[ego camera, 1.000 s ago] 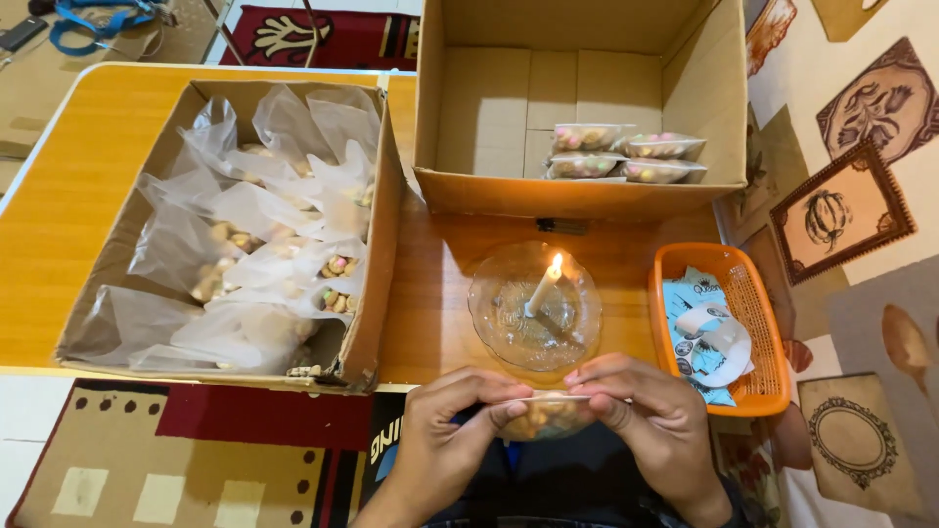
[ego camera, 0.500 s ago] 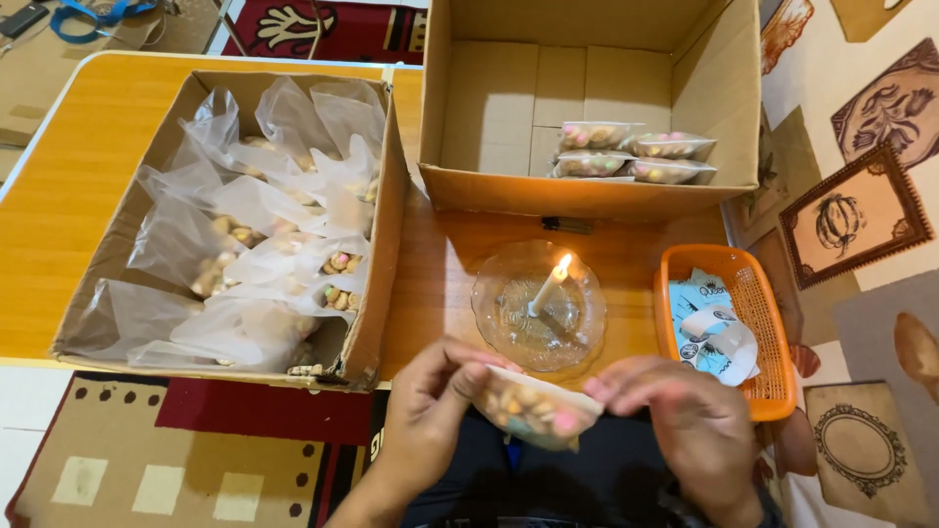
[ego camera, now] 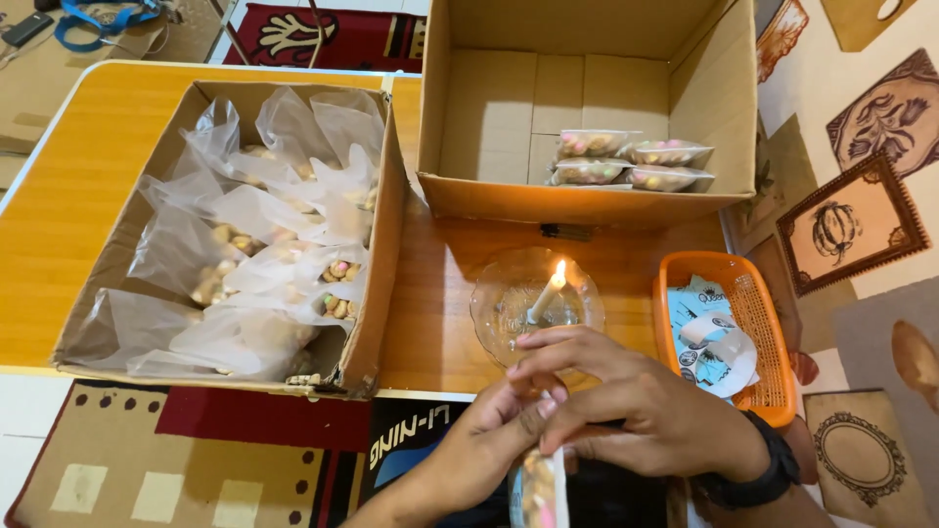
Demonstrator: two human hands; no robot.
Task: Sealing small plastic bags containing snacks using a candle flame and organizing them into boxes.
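My left hand and my right hand meet at the table's near edge, both pinching the top of a small clear plastic bag of mixed snacks that hangs down edge-on below them. My right hand overlaps the left and wears a black wristband. Just beyond my fingers a lit white candle leans in a clear glass dish. Much of the bag is hidden by my fingers.
A cardboard box at left holds several unsealed snack bags. A taller cardboard box behind the candle holds sealed packets. An orange plastic basket with paper labels sits at right on the wooden table.
The bag went from flat between my hands to hanging vertically. My right hand moved left over the left hand, and both hands closed together at the bag's top.
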